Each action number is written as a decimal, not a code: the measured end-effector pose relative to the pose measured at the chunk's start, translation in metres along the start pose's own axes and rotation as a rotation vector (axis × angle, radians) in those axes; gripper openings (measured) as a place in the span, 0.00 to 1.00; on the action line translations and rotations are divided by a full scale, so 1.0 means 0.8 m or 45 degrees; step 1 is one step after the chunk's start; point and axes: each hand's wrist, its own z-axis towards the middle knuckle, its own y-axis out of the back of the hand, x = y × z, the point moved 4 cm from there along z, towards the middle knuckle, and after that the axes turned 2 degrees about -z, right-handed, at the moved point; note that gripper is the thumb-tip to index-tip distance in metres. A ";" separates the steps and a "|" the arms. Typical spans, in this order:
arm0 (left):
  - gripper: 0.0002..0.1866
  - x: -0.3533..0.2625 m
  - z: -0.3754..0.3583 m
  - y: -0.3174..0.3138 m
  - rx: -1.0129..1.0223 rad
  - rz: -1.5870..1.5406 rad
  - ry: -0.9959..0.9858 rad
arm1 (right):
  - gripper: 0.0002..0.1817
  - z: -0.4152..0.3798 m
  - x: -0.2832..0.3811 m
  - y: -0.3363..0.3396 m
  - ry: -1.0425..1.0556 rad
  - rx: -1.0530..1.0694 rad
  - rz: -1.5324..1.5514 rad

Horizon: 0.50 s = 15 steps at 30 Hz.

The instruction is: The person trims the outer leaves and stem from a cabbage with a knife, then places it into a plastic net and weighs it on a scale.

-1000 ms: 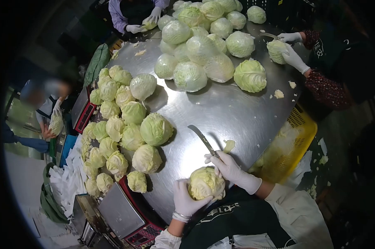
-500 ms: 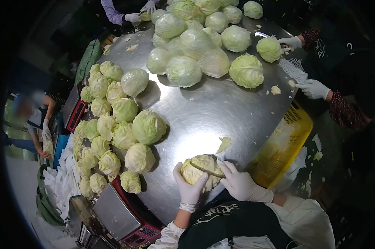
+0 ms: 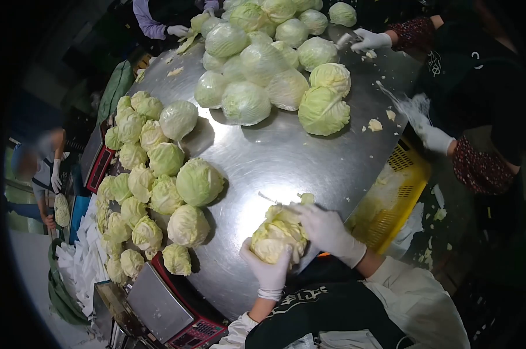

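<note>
My left hand (image 3: 267,266), in a white glove, cups the near left side of a pale cabbage (image 3: 275,241) at the table's front edge. Over the cabbage's right side is my right hand (image 3: 332,234), also gloved, its fingers against a loosened outer leaf. A thin knife blade (image 3: 267,198) sticks out to the left beyond the cabbage; the handle is hidden by that hand. A small piece of leaf (image 3: 307,198) shows just past my right fingertips.
Loose cabbages (image 3: 165,195) crowd the left, beside a scale (image 3: 161,299). Wrapped cabbages (image 3: 245,102) are piled at the back of the metal table (image 3: 245,157). A yellow crate (image 3: 411,168) stands at right. A co-worker's gloved hand (image 3: 437,139) holds netting; others work nearby.
My right hand has swept the knife up and left over the cabbage, and an outer leaf is now lifted. At right, the co-worker's cabbage has been set down against another one.
</note>
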 end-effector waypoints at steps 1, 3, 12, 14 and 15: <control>0.48 -0.006 -0.009 -0.001 0.037 0.259 -0.207 | 0.19 0.009 -0.024 0.010 -0.105 -0.128 0.142; 0.51 -0.007 -0.013 0.007 0.124 0.508 -0.392 | 0.18 0.009 -0.063 -0.005 -0.212 -0.258 0.292; 0.56 -0.017 -0.017 0.089 0.326 -0.467 0.349 | 0.32 -0.046 -0.076 0.037 -0.508 -0.270 0.495; 0.57 -0.027 -0.014 0.070 0.180 0.486 -0.192 | 0.40 -0.027 0.003 0.054 -0.197 -0.081 0.483; 0.57 -0.027 -0.016 0.059 0.180 0.483 -0.193 | 0.42 -0.023 0.025 0.053 -0.007 -0.039 0.424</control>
